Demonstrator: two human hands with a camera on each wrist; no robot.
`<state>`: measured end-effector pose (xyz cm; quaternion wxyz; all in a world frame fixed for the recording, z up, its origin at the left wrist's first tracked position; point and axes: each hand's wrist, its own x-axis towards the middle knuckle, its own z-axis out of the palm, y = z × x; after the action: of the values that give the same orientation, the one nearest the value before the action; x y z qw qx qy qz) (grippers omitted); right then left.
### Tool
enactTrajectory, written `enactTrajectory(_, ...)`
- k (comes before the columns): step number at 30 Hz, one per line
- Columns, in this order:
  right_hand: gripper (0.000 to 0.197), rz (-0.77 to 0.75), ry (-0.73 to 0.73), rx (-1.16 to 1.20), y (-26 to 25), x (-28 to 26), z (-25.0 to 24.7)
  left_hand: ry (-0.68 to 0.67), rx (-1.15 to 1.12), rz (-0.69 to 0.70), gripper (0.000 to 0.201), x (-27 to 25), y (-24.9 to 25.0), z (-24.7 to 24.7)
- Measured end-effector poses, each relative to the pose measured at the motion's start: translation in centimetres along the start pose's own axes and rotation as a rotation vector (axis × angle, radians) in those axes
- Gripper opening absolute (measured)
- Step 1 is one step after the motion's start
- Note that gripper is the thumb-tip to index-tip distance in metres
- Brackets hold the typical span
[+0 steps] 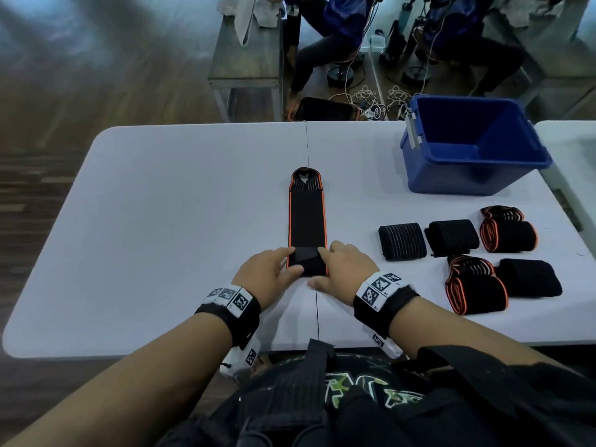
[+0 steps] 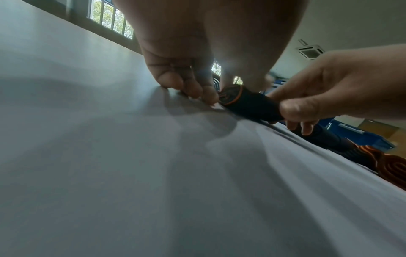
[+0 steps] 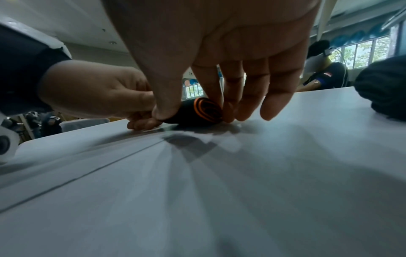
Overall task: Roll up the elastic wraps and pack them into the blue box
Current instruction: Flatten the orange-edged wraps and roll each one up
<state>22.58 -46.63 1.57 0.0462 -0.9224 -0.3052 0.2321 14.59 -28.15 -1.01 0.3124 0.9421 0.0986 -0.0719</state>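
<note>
A black elastic wrap with orange edges (image 1: 307, 217) lies stretched away from me along the table's middle seam. Its near end is rolled into a small roll (image 1: 308, 261) (image 2: 248, 102) (image 3: 198, 113). My left hand (image 1: 274, 272) (image 2: 197, 87) pinches the roll's left end between thumb and fingers. My right hand (image 1: 342, 269) (image 3: 211, 97) pinches its right end the same way. The blue box (image 1: 474, 146) stands at the back right of the table, and I see nothing inside it.
Several rolled wraps lie at the right: a striped one (image 1: 402, 241), a black one (image 1: 451, 237), two orange-edged ones (image 1: 508, 235) (image 1: 474, 285) and another black one (image 1: 529, 278). The white table (image 1: 161, 221) spreads left. Another person sits beyond the table.
</note>
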Motion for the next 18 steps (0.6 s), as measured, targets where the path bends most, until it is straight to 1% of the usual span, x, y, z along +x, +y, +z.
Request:
enactTrajectory(2, 0.054, 0.017, -0.018, 0.016, 0.3, 0.2, 0.0, -0.061, 0.015, 0.021, 0.074, -0.2, -0.6, 0.0)
enactTrajectory(3, 0.054, 0.03, -0.009, 0.042, 0.5, 0.4, 0.1, -0.072, 0.035, 0.021, 0.076, 0.0, -0.9, 0.2)
enactTrajectory(4, 0.052, 0.042, 0.005, 0.076, 0.8, 0.7, 0.2, -0.067, 0.05, 0.017, 0.075, 0.1, -0.9, 0.3)
enactTrajectory(6, 0.045, 0.056, 0.035, 0.15, 1.1, 1.0, 0.3, -0.029, 0.023, -0.012, 0.064, 0.6, -0.8, 0.5)
enactTrajectory(9, 0.032, 0.086, 0.049, 0.274, 1.4, 1.1, 0.0, 0.019, -0.129, -0.094, 0.047, 1.0, -0.4, 0.6)
enactTrajectory(12, 0.019, 0.151, 0.051, 0.452, 1.5, 1.3, -0.1, 0.019, -0.202, -0.152, 0.034, 1.3, 0.0, 0.4)
enactTrajectory(14, 0.02, 0.207, 0.054, 0.525, 1.8, 1.6, 0.0, -0.007, -0.219, -0.189, 0.029, 1.4, 0.3, 0.3)
enactTrajectory(17, 0.033, 0.245, 0.061, 0.571, 2.1, 1.8, 0.0, -0.05, -0.196, -0.217, 0.025, 1.7, 0.7, 0.3)
enactTrajectory(18, 0.037, 0.252, 0.053, 0.569, 2.1, 1.9, -0.1, -0.057, -0.183, -0.224, 0.026, 1.9, 0.9, 0.4)
